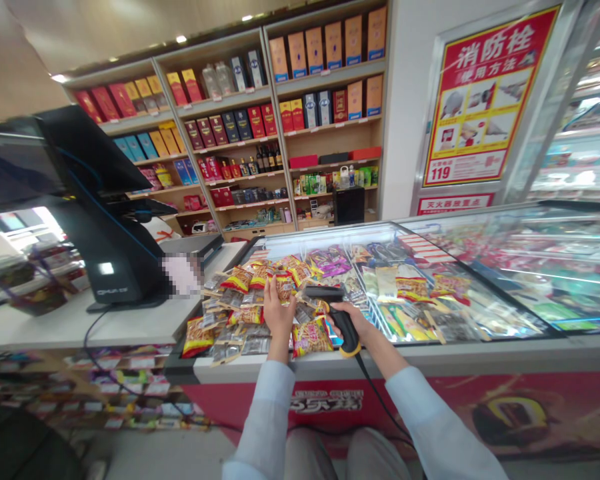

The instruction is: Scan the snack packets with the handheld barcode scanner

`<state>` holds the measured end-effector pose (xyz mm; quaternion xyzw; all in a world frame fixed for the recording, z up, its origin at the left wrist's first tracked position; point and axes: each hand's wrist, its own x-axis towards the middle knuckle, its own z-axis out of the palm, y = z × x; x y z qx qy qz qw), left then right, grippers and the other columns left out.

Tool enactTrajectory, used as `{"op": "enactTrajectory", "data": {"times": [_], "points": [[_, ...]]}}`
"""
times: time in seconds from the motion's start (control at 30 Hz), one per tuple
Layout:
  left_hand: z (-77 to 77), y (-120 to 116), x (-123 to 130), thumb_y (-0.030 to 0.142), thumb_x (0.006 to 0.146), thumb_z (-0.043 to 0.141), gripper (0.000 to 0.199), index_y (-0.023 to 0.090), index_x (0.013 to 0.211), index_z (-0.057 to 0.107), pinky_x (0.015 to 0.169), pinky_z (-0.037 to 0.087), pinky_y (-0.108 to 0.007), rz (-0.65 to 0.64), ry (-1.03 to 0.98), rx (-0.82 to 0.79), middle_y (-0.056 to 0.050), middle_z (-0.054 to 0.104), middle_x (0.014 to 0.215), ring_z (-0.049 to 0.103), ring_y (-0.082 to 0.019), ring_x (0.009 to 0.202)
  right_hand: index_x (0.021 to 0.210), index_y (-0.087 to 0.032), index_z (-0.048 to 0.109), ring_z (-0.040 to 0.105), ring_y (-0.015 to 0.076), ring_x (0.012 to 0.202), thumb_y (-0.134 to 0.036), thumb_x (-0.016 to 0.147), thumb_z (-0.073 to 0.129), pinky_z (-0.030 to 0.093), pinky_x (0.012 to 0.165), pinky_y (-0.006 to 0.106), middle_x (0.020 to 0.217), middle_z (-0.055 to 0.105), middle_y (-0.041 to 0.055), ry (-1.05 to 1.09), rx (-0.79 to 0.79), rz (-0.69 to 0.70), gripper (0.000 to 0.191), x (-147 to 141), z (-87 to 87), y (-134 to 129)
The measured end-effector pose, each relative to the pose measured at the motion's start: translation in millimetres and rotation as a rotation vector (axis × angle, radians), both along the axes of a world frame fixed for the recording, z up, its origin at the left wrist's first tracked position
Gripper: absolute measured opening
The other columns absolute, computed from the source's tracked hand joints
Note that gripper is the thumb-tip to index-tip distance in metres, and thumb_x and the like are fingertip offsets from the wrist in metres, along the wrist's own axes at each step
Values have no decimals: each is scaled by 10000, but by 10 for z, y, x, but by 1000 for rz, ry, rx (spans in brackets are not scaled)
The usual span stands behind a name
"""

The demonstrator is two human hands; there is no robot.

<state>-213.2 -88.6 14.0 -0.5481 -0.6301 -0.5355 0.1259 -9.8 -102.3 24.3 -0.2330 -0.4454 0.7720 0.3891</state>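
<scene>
A black and yellow barcode scanner [347, 327] is gripped in my right hand [353, 320], its head pointing left over the snack packets. My left hand [279, 313] is at a red and yellow snack packet [285, 287] in the pile, with the fingers pointing away from me; whether they grip it is unclear. Around that hand, more red and yellow packets and small clear bags with dark contents [257, 345] lie heaped on the glass top of a freezer [430, 353]. Nearer me, another packet [313, 337] rests between my two wrists.
A black checkout terminal [125, 267] stands on the white counter [145, 327] at left. The scanner's cable [380, 397] hangs down the freezer front. Shelves of boxes [240, 140] line the back wall, beside a red poster [485, 107].
</scene>
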Motion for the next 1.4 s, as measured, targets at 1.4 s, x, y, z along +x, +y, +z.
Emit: {"op": "enactTrajectory", "data": {"times": [1.4], "points": [[-97,115,2623,397,810,542,836,157,1497,132,1116,253,-487,-686,194,-371,-212,79,1570,145,-312,1452,705,-202,528,468,112,356,-391,679,633,402,313,216,516,538,-13,124,2,-691,218,2754,0,-42]]}}
